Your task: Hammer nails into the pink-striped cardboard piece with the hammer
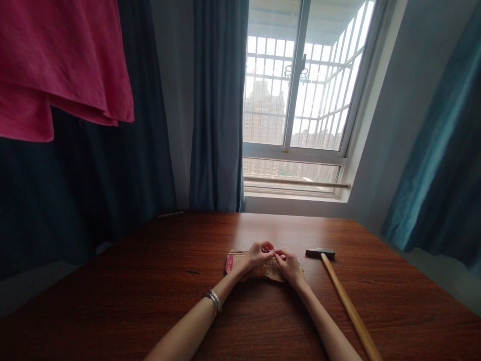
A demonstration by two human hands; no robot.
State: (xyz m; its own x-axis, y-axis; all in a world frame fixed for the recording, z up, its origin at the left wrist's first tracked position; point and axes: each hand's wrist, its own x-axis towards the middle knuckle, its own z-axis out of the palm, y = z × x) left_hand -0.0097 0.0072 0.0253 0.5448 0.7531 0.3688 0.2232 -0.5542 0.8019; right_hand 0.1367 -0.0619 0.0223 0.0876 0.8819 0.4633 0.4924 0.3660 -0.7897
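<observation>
My left hand (pixel 256 253) and my right hand (pixel 288 264) meet over a flat tan piece with rows of small holes and a pink end (pixel 235 260), which lies on the brown wooden table (pixel 150 296). Both hands have fingers curled in a pinch, fingertips touching around something small and reddish that I cannot make out. A silver bracelet (pixel 214 299) sits on my left wrist. A hammer (pixel 340 291) with a dark head and long wooden handle lies just right of my right hand.
A small dark nail-like piece (pixel 193 271) lies on the table left of the hands. Blue curtains (pixel 218 110) flank a barred window (pixel 300 90) behind the table. Red cloth (pixel 63 60) hangs at upper left.
</observation>
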